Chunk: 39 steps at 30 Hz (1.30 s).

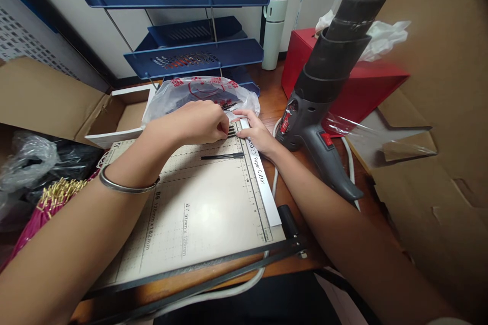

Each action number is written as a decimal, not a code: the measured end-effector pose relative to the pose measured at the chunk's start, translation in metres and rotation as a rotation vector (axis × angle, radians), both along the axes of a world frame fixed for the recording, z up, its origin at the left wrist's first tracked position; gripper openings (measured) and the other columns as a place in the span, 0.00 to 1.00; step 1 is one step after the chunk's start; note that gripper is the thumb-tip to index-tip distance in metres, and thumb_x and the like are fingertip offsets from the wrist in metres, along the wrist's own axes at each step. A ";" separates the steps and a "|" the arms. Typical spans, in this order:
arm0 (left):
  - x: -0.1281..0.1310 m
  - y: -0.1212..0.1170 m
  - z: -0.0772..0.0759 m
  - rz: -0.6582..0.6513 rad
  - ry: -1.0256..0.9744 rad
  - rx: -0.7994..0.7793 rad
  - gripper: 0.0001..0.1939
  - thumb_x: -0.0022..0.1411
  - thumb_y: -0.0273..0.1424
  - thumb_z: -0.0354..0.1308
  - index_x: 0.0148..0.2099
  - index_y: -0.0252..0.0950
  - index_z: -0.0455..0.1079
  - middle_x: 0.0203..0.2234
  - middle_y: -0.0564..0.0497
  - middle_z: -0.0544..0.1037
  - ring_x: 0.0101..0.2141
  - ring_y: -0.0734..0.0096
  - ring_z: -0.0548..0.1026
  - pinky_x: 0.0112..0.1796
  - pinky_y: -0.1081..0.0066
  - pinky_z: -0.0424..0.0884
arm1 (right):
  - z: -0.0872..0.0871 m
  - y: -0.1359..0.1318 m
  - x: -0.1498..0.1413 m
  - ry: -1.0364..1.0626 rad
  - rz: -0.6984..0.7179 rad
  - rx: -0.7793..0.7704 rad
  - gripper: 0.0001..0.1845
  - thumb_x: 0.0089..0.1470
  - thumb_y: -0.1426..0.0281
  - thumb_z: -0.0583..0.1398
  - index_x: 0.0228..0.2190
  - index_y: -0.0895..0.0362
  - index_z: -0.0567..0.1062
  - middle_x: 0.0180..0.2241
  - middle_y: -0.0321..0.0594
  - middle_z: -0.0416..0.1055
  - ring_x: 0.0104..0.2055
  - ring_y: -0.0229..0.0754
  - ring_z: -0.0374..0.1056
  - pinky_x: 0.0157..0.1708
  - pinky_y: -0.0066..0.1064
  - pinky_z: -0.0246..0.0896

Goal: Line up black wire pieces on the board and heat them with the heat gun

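My left hand [204,123], a metal bangle on its wrist, is closed over the far right part of a paper cutter [213,213]. Several thin black sticks [231,132] show at its pinched fingertips, partly hidden by the fingers. Just right of them, my right hand [256,133] rests at the far end of the cutter's white edge strip [267,198], thumb and forefinger apart around the stick ends. A few more thin black sticks [221,156] lie side by side on the board, nearer to me. The cutter's black blade arm [213,284] runs along the near edge.
Behind my hands lies a clear plastic bag [202,90] with red print. Blue trays [194,56] and a pale bottle [275,30] stand behind. A grey heat gun [316,127] and a red box [366,96] are right, an open carton [129,111] left. A white cable [229,292] crosses in front.
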State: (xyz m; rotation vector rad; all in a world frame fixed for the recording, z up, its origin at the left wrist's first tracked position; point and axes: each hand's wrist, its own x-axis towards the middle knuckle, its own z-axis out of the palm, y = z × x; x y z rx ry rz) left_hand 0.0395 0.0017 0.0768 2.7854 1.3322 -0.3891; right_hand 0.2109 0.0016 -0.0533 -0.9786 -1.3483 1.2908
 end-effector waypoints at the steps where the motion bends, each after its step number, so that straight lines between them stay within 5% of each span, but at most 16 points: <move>1: 0.000 0.000 0.000 0.002 0.000 -0.001 0.13 0.64 0.33 0.58 0.42 0.44 0.85 0.35 0.51 0.85 0.33 0.66 0.77 0.34 0.69 0.62 | 0.000 0.000 0.000 -0.004 -0.002 0.000 0.35 0.36 0.71 0.62 0.51 0.50 0.71 0.51 0.40 0.73 0.56 0.53 0.66 0.61 0.49 0.64; 39: -0.001 -0.002 0.001 -0.005 0.000 -0.024 0.13 0.63 0.34 0.58 0.41 0.46 0.85 0.34 0.51 0.86 0.31 0.65 0.76 0.33 0.67 0.59 | 0.014 -0.008 -0.003 -0.036 -0.035 -0.057 0.36 0.32 0.67 0.60 0.49 0.52 0.69 0.50 0.42 0.70 0.56 0.53 0.65 0.67 0.49 0.56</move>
